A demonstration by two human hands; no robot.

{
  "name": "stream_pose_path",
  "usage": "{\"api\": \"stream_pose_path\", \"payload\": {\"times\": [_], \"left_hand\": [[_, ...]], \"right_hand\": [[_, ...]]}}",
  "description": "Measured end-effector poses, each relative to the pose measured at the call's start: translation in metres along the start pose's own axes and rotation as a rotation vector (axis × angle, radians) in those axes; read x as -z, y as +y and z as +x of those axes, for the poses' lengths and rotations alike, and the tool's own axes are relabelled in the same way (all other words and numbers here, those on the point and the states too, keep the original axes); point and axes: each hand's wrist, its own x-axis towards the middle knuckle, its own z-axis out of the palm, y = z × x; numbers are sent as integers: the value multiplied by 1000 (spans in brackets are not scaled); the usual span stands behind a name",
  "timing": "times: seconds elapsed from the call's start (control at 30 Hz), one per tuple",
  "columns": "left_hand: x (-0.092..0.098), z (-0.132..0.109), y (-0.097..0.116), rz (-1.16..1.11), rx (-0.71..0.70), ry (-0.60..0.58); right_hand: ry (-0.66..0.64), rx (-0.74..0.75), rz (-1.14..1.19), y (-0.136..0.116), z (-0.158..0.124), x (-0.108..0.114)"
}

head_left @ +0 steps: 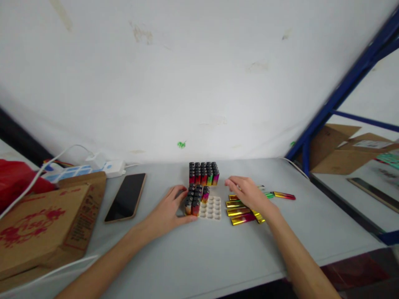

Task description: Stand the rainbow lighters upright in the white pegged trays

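Several lighters (195,199) with black tops and coloured bodies stand upright in the left part of a pale tray with round hollows (213,209). My left hand (170,211) curves round the tray's left side, fingers at the back and thumb at the front edge. To the right, my right hand (247,193) hovers over a pile of shiny gold, green and red lighter-shaped pieces (240,211). Its fingers are curled together, and whatever they may hold is hidden. Behind the tray is a full block of upright lighters (203,174) in rows.
A phone (126,197) lies to the left, beside a brown cardboard box (43,226) and a white power strip (114,168). A white wall stands behind the grey table (193,257). On the right are a blue metal frame (307,155) and an open carton (343,153).
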Motion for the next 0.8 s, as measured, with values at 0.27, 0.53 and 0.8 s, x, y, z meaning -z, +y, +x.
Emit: {"api": "stream_pose_path", "payload": {"times": [0.27, 0.53, 0.8], "left_hand": [[-1, 0, -4, 14, 6, 0], [0, -1, -5, 30, 2, 9], [0, 0, -3, 30, -6, -5]], "right_hand": [[-128, -206, 95, 82, -23, 43], [-132, -145, -7, 65, -11, 31], [344, -273, 633, 43, -3, 18]]}}
